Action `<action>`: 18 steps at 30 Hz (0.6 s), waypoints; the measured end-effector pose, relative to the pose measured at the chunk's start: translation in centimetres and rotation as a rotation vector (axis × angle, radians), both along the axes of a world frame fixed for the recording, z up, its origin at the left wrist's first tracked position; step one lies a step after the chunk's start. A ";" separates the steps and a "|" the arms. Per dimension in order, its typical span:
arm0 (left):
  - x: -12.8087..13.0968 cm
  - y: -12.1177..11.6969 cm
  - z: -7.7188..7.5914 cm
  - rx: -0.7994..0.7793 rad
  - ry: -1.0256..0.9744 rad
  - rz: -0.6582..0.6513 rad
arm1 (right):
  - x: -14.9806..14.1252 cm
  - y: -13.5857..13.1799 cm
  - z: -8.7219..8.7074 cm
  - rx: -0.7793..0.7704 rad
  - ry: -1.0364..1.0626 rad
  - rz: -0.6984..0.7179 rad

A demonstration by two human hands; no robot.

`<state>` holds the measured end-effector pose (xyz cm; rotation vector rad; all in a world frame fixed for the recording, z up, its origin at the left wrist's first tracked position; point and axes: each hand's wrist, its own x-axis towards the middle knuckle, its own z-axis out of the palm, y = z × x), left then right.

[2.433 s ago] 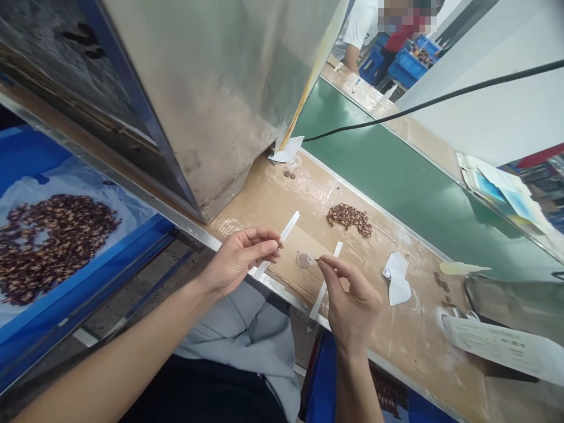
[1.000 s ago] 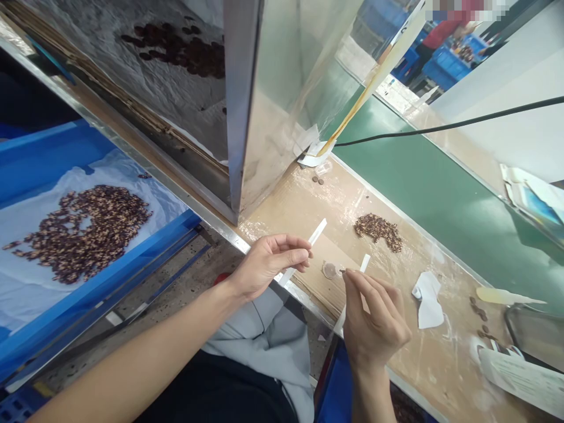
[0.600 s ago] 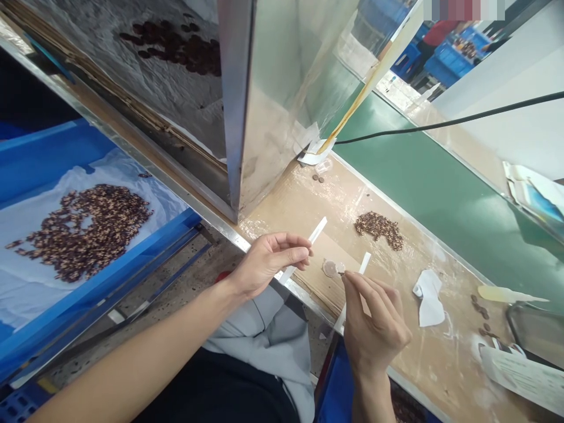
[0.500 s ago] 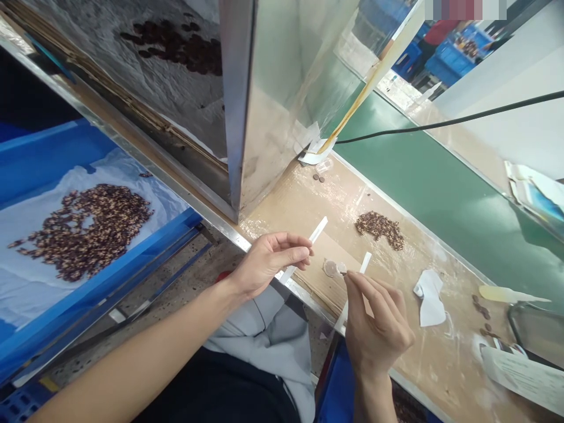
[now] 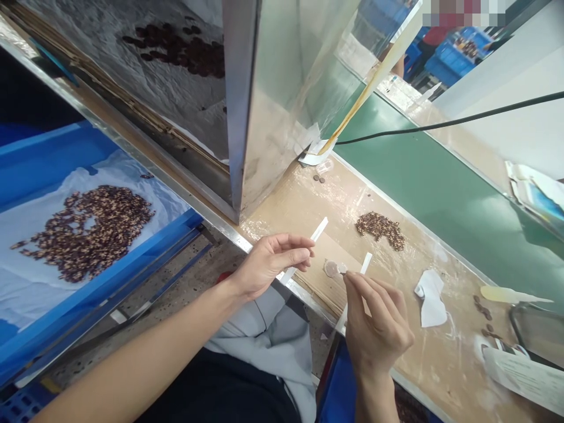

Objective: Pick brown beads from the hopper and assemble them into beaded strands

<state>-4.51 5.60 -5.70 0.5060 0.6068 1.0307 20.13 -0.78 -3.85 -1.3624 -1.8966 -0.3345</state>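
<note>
The brown tabletop carries a cardboard sheet. Nearby, the left hand curls, its grip apart or together one cannot tell; the right hand, beside a clear round disc on the cardboard, has its grip clamped on a tiny dark piece.

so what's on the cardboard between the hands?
A small round translucent piece near the right hand; white strips at two sides. Cardboard behind the left hand is hidden.

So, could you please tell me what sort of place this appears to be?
Probably a factory workshop for small parts: a long green surface, perhaps a conveyor belt, runs alongside the workbench, which bears a heap of small brown pieces, and a blue bin holds many similar ones.
</note>
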 end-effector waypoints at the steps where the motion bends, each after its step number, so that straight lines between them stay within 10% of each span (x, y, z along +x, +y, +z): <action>1: 0.0 -0.1 0.0 0.007 0.002 -0.002 | 0.0 0.0 0.0 -0.002 -0.002 0.002; 18: 0.8 -1.6 1.2 -0.113 -0.034 -0.136 | -0.6 -0.8 1.8 0.049 0.259 -0.032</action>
